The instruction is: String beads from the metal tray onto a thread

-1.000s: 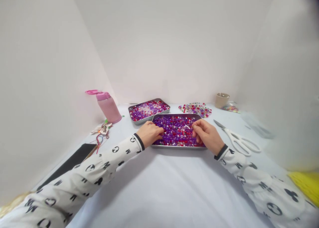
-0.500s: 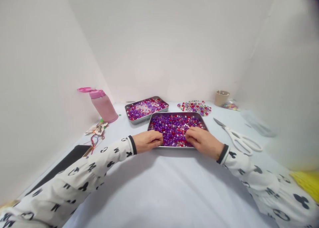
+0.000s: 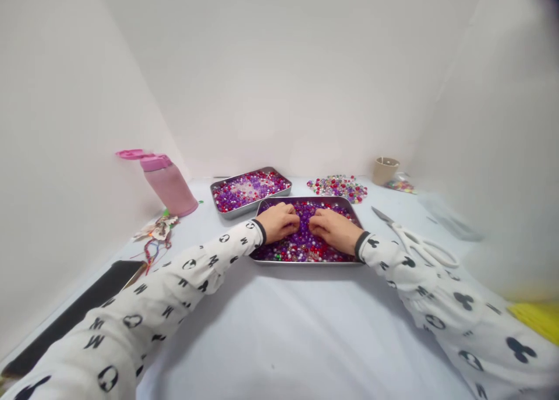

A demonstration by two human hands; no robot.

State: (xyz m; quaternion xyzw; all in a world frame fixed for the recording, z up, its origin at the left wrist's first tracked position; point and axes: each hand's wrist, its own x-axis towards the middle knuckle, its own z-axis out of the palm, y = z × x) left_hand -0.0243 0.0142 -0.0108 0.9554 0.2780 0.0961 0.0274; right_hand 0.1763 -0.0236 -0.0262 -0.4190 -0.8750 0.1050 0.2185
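Note:
A metal tray (image 3: 305,264) full of purple, red and clear beads (image 3: 301,250) lies on the white cloth in front of me. Over its left half is my left hand (image 3: 280,220), fingers curled down into the beads. My right hand (image 3: 335,230) is over the right half, its fingers bent together and touching the beads. A small gap with purple beads separates the two hands. Both sets of fingertips are hidden, so anything between them is too small to make out. A second bead tray (image 3: 236,215) stands behind, to the left.
Loose beads (image 3: 338,187) are heaped behind the tray. White-handled scissors (image 3: 421,244), a beige cup (image 3: 385,170) and a plastic bag (image 3: 452,218) lie to the right. On the left are a pink bottle (image 3: 171,189), coloured strings (image 3: 155,248) and a black flat object (image 3: 78,312).
Both hands have moved away from me, from the tray's near edge to its middle, and closer together. The beads near the front edge are now uncovered. The view has shifted slightly.

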